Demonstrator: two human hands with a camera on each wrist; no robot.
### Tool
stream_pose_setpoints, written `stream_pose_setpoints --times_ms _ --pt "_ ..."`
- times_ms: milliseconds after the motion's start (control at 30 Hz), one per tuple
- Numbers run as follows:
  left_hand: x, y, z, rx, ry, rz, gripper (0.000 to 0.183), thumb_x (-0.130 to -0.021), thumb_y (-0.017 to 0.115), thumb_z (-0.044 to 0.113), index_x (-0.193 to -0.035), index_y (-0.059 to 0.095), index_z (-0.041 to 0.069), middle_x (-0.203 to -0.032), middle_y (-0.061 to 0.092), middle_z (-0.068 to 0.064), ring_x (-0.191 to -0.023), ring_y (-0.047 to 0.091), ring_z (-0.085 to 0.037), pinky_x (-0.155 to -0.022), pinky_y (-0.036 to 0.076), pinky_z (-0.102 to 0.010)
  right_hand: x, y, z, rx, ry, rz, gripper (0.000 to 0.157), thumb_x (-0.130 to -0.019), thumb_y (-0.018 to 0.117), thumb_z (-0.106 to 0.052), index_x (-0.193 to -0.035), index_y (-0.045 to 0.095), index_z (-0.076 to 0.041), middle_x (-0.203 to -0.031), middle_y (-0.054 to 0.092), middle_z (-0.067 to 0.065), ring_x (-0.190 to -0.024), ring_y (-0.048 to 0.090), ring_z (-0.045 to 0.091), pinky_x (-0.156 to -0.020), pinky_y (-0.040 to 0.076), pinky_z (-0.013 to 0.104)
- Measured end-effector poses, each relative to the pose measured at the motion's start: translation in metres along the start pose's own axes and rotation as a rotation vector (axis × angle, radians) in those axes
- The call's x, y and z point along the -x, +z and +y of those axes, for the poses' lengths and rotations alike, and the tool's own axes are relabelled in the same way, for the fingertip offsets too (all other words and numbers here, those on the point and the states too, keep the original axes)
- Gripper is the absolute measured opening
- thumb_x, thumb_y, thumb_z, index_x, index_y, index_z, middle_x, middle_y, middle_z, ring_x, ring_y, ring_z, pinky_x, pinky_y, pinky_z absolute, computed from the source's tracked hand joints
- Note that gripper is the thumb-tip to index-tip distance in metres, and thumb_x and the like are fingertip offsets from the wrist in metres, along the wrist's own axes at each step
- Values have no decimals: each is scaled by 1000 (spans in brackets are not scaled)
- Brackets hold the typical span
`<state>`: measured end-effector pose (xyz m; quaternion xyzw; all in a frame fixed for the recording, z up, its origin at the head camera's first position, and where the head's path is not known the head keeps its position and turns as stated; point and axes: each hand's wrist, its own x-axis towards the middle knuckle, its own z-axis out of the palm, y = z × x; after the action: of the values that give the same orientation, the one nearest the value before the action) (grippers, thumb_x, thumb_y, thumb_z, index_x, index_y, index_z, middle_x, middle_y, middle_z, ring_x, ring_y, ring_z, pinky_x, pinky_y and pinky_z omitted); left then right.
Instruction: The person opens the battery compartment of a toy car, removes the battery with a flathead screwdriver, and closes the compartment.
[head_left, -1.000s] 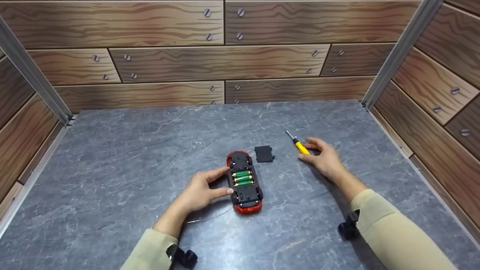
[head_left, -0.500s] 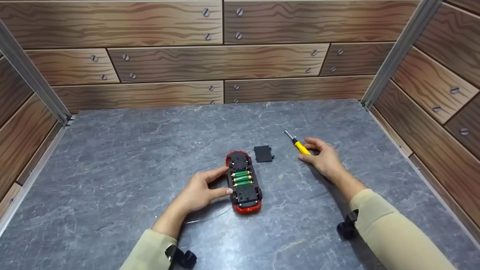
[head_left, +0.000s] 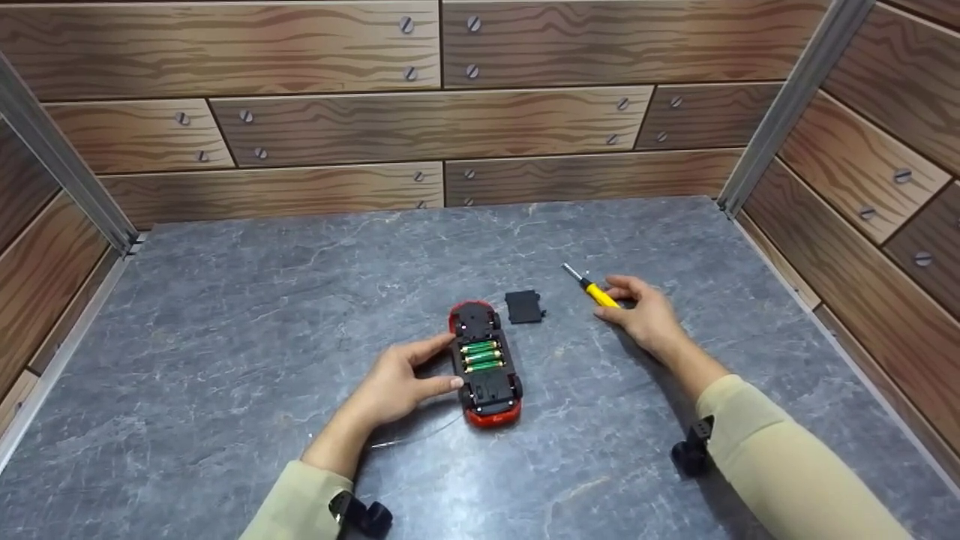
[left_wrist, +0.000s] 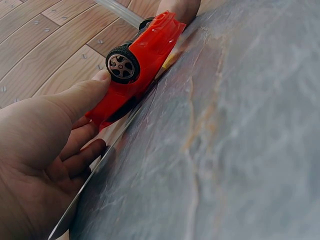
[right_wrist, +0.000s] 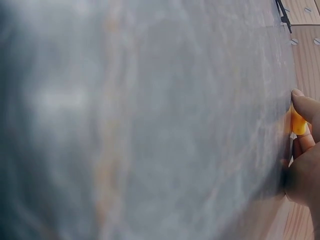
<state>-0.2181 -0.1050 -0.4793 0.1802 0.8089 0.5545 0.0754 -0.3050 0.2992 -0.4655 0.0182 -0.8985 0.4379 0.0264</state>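
Observation:
A red toy car (head_left: pixel 491 390) lies upside down on the table, its black underside up. Several green batteries (head_left: pixel 481 357) sit in its uncovered compartment. My left hand (head_left: pixel 394 386) touches the car's left side with thumb and forefinger spread along it; in the left wrist view the thumb tip lies against a wheel (left_wrist: pixel 121 66). Farther right, my right hand (head_left: pixel 649 319) pinches the handle end of a yellow screwdriver (head_left: pixel 598 294), whose shaft points away to the left. In the right wrist view the yellow handle shows between thumb and fingers.
A black battery cover (head_left: pixel 524 307) lies just beyond the car's right side. Close to the screwdriver shaft is a tiny shiny piece (head_left: pixel 587 273). Wood-patterned panels (head_left: pixel 360 124) wall the grey table (head_left: pixel 262 315) at the back and sides.
The screwdriver has turned slightly, its tip swinging left, and the tiny shiny piece now shows beside its shaft. The left hand and car keep their places while the whole view shifts slightly.

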Motion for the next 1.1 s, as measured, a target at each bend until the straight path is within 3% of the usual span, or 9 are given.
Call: stream_pose_setpoints --times_ms 333,567,700,933,1100 --pt "1 -2 -1 22 -7 -4 72 -88 89 28 -151 59 10 -153 58 -10 -146 49 -29 -125 32 -49 -1 4 3 -8 -8 10 56 -94 83 -12 -142 61 5 -118 75 18 -111 65 24 -97 44 24" --pt "0 0 -4 23 -6 -5 73 -87 89 29 -151 59 10 -154 58 -10 -146 49 -30 -125 32 -50 1 0 3 -106 -8 -2 52 -95 81 -9 -140 61 8 -118 75 20 -100 64 6 -88 45 12" --pt "0 1 -4 18 -6 0 73 -88 89 30 -151 59 11 -154 58 -10 -146 50 -29 -125 32 -49 0 -2 3 -213 12 -4 51 -96 79 -4 -141 59 10 -117 75 17 -94 64 -1 -83 50 11" --pt "-1 0 -1 14 0 -1 73 -87 89 30 -151 59 11 -154 58 -9 -146 50 -28 -125 32 -49 0 -7 2 -409 38 58 52 -96 77 -2 -140 56 15 -103 76 -5 -90 68 -1 -82 56 13" --pt "-1 -1 0 15 14 -2 73 -88 89 29 -151 59 9 -154 58 -10 -145 50 -28 -125 33 -47 3 -14 -7 -496 19 102 39 -95 78 0 -132 65 5 -97 76 -10 -88 70 1 -80 57 17"
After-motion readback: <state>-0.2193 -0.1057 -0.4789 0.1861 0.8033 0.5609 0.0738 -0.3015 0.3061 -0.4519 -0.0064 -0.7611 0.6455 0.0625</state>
